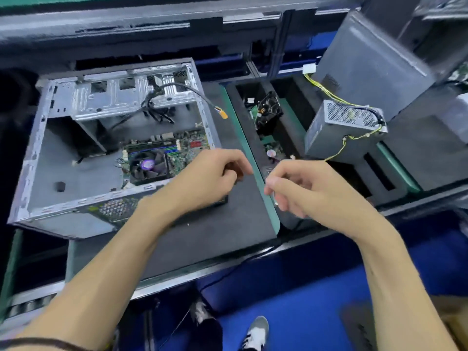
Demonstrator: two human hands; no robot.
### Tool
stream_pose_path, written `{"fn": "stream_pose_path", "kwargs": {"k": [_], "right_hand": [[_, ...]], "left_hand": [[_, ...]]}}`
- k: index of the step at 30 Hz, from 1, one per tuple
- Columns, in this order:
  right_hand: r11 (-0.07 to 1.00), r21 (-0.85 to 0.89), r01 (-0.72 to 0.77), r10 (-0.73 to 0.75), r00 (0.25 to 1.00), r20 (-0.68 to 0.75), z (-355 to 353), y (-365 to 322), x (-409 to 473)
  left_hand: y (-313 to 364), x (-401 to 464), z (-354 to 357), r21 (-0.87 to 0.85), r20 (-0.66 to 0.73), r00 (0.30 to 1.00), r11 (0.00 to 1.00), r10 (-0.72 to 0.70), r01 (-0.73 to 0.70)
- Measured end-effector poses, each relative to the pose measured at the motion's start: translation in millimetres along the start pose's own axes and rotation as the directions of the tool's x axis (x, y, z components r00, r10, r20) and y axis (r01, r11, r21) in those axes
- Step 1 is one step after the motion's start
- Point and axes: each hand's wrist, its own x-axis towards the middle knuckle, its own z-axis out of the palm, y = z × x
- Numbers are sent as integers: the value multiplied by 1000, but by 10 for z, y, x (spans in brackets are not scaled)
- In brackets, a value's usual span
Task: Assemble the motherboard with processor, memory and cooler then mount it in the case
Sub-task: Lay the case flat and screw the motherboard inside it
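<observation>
Motherboard with cooler lies inside case; left hand and right hand hover loosely curled, holding nothing visible.

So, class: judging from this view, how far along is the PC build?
Done: the motherboard with its cooler lies inside the open case. In hand: the left hand and right hand hover with curled fingers; any held item is unclear. Left: the power supply sits outside the case.
</observation>
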Motion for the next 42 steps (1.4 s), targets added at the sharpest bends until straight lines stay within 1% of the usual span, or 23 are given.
{"fn": "stream_pose_path", "kwargs": {"k": [2,3,5,8,10,12,15,18,22,28,32,34,36,37,39,41,42], "right_hand": [[998,60,26,-26,1000,3,-153,92,-195],[996,81,46,-45,999,-19,-228,140,-286],[992,90,91,-81,991,-111,-374,257,-450],[992,27,121,-108,947,-304,-604,542,-669],[996,-67,66,-88,903,-421,-733,818,-773],[987,-159,-28,-54,869,-491,-790,1132,-842],[962,-225,-156,26,871,-491,-739,1538,-894],[944,-256,-208,73,888,-454,-658,1833,-878],[949,-262,-175,39,890,-455,-638,2031,-725],[954,-239,-182,47,875,-481,-764,2188,-346],[959,-234,-158,56,919,-390,-872,2248,-150],[954,-257,-153,46,925,-377,-898,2275,-126],[966,-226,-125,26,917,-397,-899,2285,-168],[979,-189,-80,-5,911,-413,-891,2284,-200],[989,-130,76,-127,885,-448,-863,2261,-274],[968,-116,224,-252,826,-505,-828,2210,-357],[957,-105,269,-282,791,-543,-823,2170,-396]], "left_hand": [[58,19,158,-8,-5,1000,1000,-16,16],[90,27,234,-13,-9,1000,1000,-23,22],[157,40,380,-24,-21,1000,999,-23,22],[246,74,605,-42,-43,998,998,-45,43],[295,114,755,-50,-45,997,997,-69,67],[338,167,897,-43,-39,995,995,-96,94],[390,238,1093,-55,-24,990,989,-142,141],[408,301,1263,-65,-1,986,984,-168,167],[364,403,1390,-61,23,980,979,-195,197],[273,485,1477,-68,36,969,967,-244,246],[227,510,1476,-66,22,957,955,-288,288],[224,518,1465,-60,12,953,951,-304,304],[240,533,1450,-63,5,948,946,-318,318],[250,540,1442,-76,5,946,943,-324,323],[277,554,1426,-94,5,946,942,-324,323],[308,558,1416,-100,2,949,944,-315,314],[325,558,1413,-103,1,950,945,-311,309]]}}
